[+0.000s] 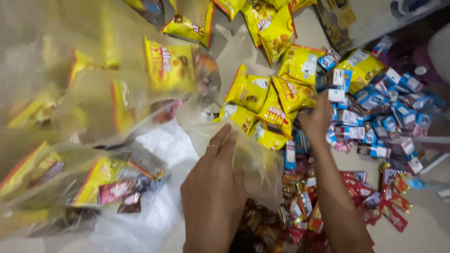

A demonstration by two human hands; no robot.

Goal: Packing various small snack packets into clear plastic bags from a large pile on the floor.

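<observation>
Left hand pinches the clear bag by its rim, holding it open near the pile. Right hand, fingers curled, reaches into the blue packets; its grip I cannot tell.

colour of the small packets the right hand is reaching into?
Blue and white small packets, by the right hand; head view.

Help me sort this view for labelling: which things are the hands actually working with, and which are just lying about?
In hand:
left hand on the clear plastic bag
right hand reaching among the small blue packets

Lying about:
yellow snack packets
red sweet wrappers
filled clear bags at left
</observation>
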